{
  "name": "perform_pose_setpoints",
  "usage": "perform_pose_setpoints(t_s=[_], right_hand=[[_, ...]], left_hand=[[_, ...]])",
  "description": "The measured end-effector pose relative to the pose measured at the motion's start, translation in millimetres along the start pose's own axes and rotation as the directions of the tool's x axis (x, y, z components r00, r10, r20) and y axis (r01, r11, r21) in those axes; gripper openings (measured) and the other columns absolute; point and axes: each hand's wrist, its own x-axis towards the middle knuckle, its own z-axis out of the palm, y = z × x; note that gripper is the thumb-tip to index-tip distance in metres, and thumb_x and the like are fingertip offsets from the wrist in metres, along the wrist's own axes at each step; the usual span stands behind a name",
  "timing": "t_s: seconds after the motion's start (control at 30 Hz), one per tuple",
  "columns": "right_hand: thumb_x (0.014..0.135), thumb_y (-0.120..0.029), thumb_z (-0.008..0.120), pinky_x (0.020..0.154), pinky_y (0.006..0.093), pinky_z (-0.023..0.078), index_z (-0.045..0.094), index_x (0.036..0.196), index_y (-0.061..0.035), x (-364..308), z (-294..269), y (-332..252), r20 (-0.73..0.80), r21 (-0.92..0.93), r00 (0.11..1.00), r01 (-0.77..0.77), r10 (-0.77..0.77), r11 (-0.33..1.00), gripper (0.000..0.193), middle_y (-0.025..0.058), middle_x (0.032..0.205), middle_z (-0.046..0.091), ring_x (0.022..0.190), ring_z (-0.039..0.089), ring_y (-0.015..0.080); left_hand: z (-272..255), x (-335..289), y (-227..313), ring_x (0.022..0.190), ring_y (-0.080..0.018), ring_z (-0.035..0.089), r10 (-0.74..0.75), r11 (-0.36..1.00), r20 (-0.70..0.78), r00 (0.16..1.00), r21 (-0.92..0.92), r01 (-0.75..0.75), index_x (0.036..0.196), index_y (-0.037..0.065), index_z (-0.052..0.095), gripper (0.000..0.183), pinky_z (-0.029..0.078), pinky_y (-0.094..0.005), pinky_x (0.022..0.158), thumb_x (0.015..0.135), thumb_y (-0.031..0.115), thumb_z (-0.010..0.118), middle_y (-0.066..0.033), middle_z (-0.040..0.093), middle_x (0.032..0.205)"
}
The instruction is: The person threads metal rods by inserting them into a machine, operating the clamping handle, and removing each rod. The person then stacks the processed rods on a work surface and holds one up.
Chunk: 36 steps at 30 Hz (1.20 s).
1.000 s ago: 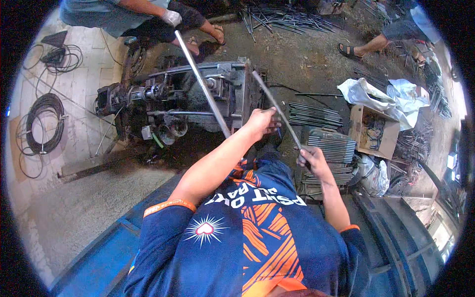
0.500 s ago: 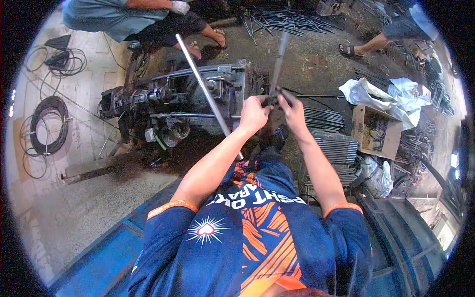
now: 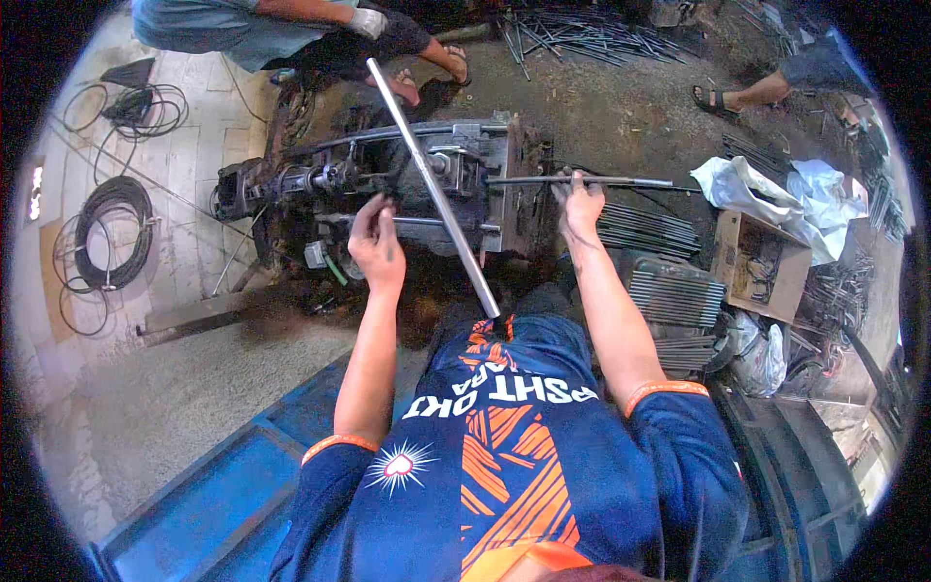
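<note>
My right hand (image 3: 581, 206) is closed round a thin dark metal rod (image 3: 626, 181), which lies level, pointing left and right. The rod's left end meets the end plate of a greasy metal machine (image 3: 451, 165); whether it goes into the plate cannot be made out. My left hand (image 3: 376, 247) is raised over the machine's near side rail, its fingers loosely bent and apart, with nothing seen in them. Between my hands a long silver bar (image 3: 427, 179) slants across the machine, its near end close to my lap.
Bundled rods (image 3: 645, 230) and a ribbed stack of rods (image 3: 674, 296) lie to the right, by a cardboard box (image 3: 756, 267) and white sheeting (image 3: 752, 189). More rods (image 3: 582, 41) are strewn at the back. Coiled cable (image 3: 114, 233) lies left. Two people are beyond the machine.
My hands were together holding an upright, blurred rod. My left hand has let go and moved left over the machine; my right hand now holds a rod level. My view has shifted slightly.
</note>
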Motion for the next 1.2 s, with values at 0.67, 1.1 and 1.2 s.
perform_pose_setpoints(t_s=[0.67,1.1,1.2], right_hand=[[0.1,-0.012,0.049,0.086,0.0459,0.056,0.047,0.11,-0.0045,-11,18,31,-0.003,0.192,0.997,-0.076,0.078,0.978,0.013,0.0122,0.109,0.06,0.098,0.063,0.0267],[0.094,-0.021,0.061,0.069,0.0369,0.045,0.058,0.112,-0.0053,7,59,121,0.09,0.045,0.911,-0.406,0.402,0.913,0.024,0.0073,0.098,0.06,0.08,0.056,0.0175],[0.093,-0.021,0.061,0.068,0.0371,0.048,0.059,0.113,-0.0035,3,62,104,0.054,-0.016,0.905,-0.422,0.422,0.906,0.027,0.009,0.103,0.063,0.081,0.061,0.018]], left_hand=[[-22,-53,-88,0.087,-0.0161,0.063,-0.307,0.949,0.151,0.94,0.122,0.291,0.116,-0.008,0.057,0.029,0.051,-0.029,0.082,0.094,0.01,0.06,-0.0117,0.065,0.099],[45,55,-165,0.074,-0.0146,0.058,-0.819,0.5,0.294,0.493,-0.058,0.864,0.109,-0.002,0.062,0.032,0.048,-0.0304,0.065,0.096,0.027,0.059,-0.0069,0.065,0.092],[52,69,-174,0.075,-0.021,0.062,-0.839,0.348,0.349,0.417,-0.246,0.905,0.099,0.004,0.063,0.024,0.052,-0.0351,0.064,0.098,0.027,0.055,-0.0079,0.065,0.09]])
